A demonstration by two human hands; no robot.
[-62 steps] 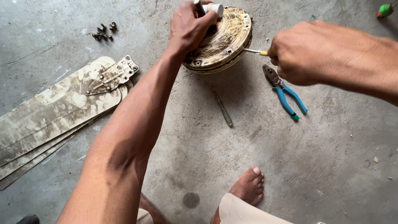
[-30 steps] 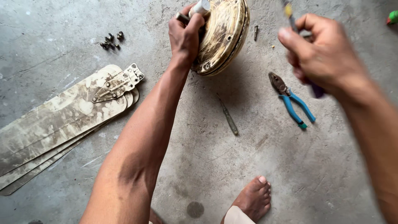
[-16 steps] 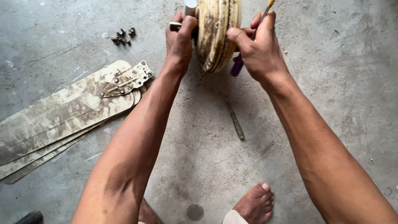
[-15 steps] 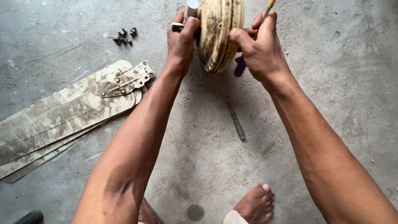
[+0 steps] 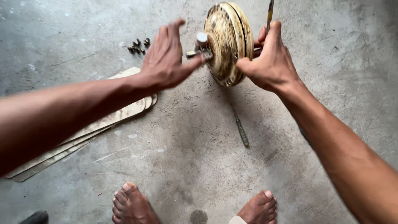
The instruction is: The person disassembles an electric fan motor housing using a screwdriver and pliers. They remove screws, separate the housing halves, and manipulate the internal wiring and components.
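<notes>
Head camera looks straight down at a grey concrete floor (image 5: 174,157), where a person works with both bare hands. Between the hands stands a round, dirty yellowish fan motor housing (image 5: 228,41), set on its edge, so that its rim points to the floor and its flat faces look left and right. From the left face a short shaft with a pale cap (image 5: 201,39) sticks out.

The left hand (image 5: 166,58) is spread, with fingers apart and mostly straight; only the thumb tip and perhaps one fingertip reach the small metal part at the shaft, and it does not close around anything. The right hand (image 5: 271,60) is curled against the right side of the housing — thumb on the front rim, fingers behind it. A thin tool with a yellow band (image 5: 270,14) rises from this hand, so the hand seems to grip both the tool and the housing, although the fingers behind are hidden.

No container is seen here; the loose parts lie directly on the floor. A small group of dark screws (image 5: 139,45) lies just above the left hand. Long, stained fan blades (image 5: 83,132) are stacked under the left forearm. A slim metal rod (image 5: 240,128) lies below the housing, apart from it. Two bare feet (image 5: 132,205) show at the bottom edge.
</notes>
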